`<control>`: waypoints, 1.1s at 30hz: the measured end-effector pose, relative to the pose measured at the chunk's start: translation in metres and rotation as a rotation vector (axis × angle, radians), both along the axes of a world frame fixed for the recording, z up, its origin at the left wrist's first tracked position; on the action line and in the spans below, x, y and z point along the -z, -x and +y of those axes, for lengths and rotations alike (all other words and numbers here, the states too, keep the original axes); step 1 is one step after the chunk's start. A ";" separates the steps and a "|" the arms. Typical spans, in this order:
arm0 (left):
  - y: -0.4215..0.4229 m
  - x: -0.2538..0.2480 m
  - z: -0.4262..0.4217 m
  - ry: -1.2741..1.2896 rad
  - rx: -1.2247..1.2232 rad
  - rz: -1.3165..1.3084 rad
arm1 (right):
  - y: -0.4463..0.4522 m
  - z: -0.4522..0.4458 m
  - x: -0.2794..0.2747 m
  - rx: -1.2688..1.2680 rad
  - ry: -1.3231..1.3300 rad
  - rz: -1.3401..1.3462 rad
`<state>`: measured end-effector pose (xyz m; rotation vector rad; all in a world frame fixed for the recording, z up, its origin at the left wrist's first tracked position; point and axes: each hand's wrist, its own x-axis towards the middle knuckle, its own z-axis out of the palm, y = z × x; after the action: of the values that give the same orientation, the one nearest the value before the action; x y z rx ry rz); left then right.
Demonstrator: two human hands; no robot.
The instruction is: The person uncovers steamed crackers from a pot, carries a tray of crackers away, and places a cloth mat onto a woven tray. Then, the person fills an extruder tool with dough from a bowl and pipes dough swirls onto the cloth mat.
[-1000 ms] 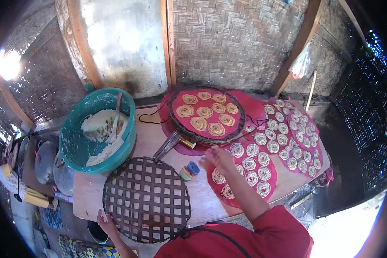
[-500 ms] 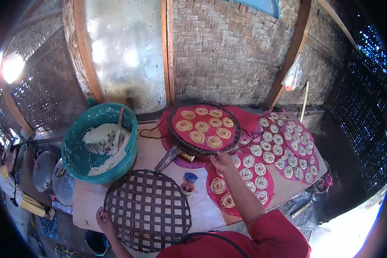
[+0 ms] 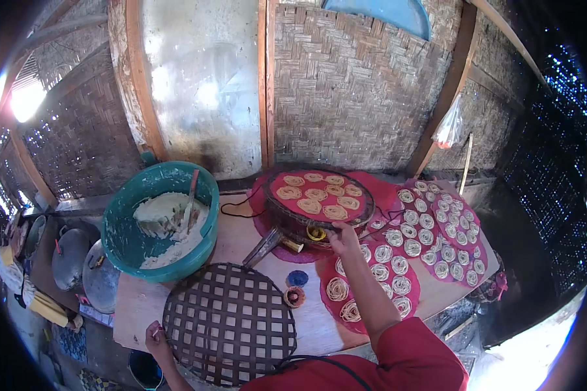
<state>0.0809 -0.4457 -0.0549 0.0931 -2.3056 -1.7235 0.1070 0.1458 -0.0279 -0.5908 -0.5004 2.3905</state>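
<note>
My right hand point(image 3: 344, 238) grips the near rim of a round, dark-rimmed tray point(image 3: 274, 199). Coiled noodle nests point(image 3: 316, 194) lie on the pink-red sheet covering it. Its near edge is raised, and a yellow ring-shaped thing point(image 3: 316, 233) shows below. A dark handle point(image 3: 263, 247) sticks out toward the front left. My left hand point(image 3: 155, 337) is by the left edge of a dark lattice tray point(image 3: 231, 324), with fingers curled; whether it touches the tray is unclear. More nests point(image 3: 383, 272) cover pink sheets to the right.
A green basin point(image 3: 115, 221) of white dough or flour, with a stick-like tool point(image 3: 192, 202), stands at the left. Two small cups, one blue point(image 3: 297, 278) and one reddish point(image 3: 294, 297), sit mid-table. Metal pans point(image 3: 70, 257) are beyond the table's left end. A woven wall point(image 3: 362, 91) rises behind.
The near rim of the round tray has risen with my right hand on it, uncovering the yellow ring below. The view has shifted slightly. My left hand stays near the lattice tray.
</note>
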 end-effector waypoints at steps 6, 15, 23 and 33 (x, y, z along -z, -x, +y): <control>0.005 -0.009 0.009 -0.014 0.035 0.067 | -0.007 0.004 -0.012 -0.082 0.023 0.062; 0.014 -0.110 0.125 -0.062 0.472 0.234 | -0.098 -0.052 -0.062 -0.132 -0.221 0.258; 0.023 -0.187 0.234 -0.189 0.900 0.391 | -0.283 -0.150 -0.093 -0.005 -0.145 0.175; -0.094 -0.175 0.323 -0.129 1.404 0.389 | -0.496 -0.270 -0.024 0.368 -0.065 0.065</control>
<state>0.1753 -0.1227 0.1204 -2.0209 -1.9179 -2.0031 0.6032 -0.1246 -0.0037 -0.5238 -0.4002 2.0303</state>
